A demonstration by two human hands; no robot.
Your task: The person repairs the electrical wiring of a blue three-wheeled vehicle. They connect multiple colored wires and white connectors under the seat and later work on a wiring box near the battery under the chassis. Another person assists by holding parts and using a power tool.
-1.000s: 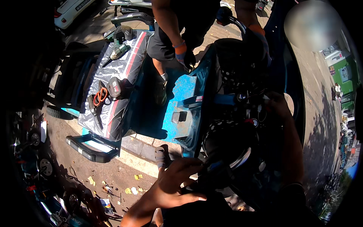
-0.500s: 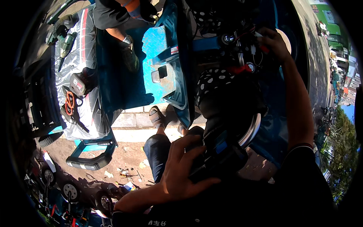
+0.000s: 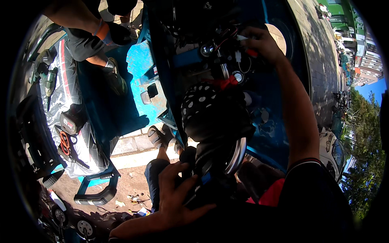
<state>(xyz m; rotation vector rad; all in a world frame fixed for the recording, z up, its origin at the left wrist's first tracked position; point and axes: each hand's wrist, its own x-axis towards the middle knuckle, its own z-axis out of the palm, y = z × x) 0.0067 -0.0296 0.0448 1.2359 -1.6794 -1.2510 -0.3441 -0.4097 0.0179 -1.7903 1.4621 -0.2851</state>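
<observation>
"What is the right hand (image 3: 264,44) doing out there?"

"Its fingers are pinching what looks like a small white connector (image 3: 242,37), forward and to the right of the metal tube (image 3: 224,69). They're probably using just the tips because the piece is so small."

"And the left hand (image 3: 172,198)?"

"It's resting low, fingers spread, against a shaded black part (image 3: 202,192) near the polka-dot cover (image 3: 198,101). Seemingly it's supporting the person's lean, though I can't tell how hard it's pressing."

"Why are the green drill (image 3: 50,83) and the dark battery tool (image 3: 73,119) lying on that wrapped cushion (image 3: 67,87)?"

"Presumably it's giving them a broad, handy spot, while the plastic is shielding the cushion from dirt."
</observation>
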